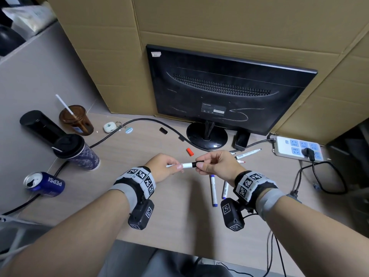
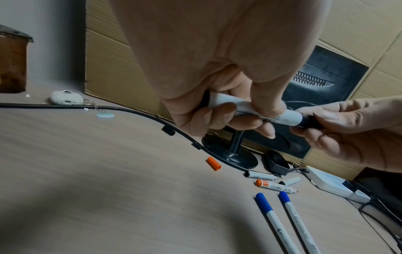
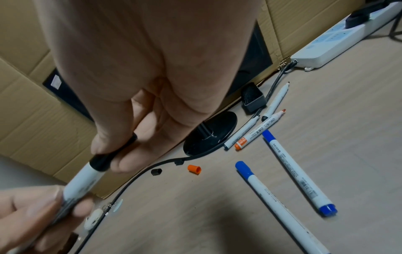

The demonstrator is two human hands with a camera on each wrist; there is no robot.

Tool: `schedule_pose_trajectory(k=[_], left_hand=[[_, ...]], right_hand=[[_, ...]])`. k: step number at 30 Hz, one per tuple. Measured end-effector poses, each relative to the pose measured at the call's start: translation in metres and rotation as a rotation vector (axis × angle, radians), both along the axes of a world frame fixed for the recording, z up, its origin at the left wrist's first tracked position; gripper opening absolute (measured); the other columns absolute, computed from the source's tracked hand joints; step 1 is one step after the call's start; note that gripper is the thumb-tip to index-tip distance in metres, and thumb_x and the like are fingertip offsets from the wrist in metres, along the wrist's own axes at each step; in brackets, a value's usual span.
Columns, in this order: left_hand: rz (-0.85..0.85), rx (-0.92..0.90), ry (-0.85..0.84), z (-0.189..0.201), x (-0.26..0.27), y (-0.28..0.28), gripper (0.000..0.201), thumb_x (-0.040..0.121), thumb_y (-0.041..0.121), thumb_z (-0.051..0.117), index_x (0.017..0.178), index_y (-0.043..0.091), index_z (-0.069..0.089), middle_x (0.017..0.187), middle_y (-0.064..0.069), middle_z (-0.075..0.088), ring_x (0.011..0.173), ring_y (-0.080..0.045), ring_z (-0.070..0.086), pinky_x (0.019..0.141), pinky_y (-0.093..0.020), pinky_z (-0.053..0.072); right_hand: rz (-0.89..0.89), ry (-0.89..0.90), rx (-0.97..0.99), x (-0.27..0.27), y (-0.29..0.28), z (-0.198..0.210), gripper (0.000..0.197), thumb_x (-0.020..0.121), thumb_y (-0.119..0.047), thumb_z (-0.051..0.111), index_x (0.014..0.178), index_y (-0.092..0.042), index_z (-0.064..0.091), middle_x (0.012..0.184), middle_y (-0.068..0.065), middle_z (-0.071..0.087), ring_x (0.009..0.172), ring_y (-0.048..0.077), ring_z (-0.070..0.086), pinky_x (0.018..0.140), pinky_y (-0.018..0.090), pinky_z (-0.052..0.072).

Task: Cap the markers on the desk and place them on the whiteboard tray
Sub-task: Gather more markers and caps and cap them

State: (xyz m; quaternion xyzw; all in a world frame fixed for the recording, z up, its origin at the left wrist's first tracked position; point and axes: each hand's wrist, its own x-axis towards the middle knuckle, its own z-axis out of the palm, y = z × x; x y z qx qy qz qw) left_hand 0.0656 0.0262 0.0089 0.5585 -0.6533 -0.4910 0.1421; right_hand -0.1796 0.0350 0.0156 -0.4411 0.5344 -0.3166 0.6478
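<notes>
Pinching the white marker barrel above the desk, the left hand curls its fingers round it. The right hand pinches the black cap seated on its end.

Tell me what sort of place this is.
Most likely an office desk or workstation: a computer monitor stands with its back to the camera, a power strip lies beside it, and drink cups sit at the desk's edge.

Left hand gripping white marker; right hand pinching its black cap; orange cap lying on table.
</notes>
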Motion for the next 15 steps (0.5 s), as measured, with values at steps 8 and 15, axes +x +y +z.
schedule_pose_trajectory(k=[8,15], left_hand=[[0.017,0.001,-0.013,0.001,-0.013,-0.009,0.022,0.089,0.044,0.064,0.076,0.035,0.079,0.061,0.008,0.055,0.061,-0.014,0.047,0.067,-0.029,0.039],[-0.007,0.056,0.042,-0.005,-0.026,-0.013,0.018,0.098,0.033,0.064,0.095,0.028,0.080,0.069,0.005,0.061,0.062,-0.010,0.052,0.068,-0.026,0.045]], right_hand=[[-0.059,0.000,0.010,-0.004,-0.007,0.002,0.011,0.090,0.011,0.071,0.100,0.007,0.074,0.086,0.025,0.073,0.067,0.020,0.077,0.075,0.030,0.066],[-0.110,-0.048,0.047,-0.016,-0.008,-0.004,0.012,0.091,0.010,0.070,0.101,0.003,0.074,0.082,0.019,0.074,0.071,0.022,0.077,0.075,0.030,0.066]])
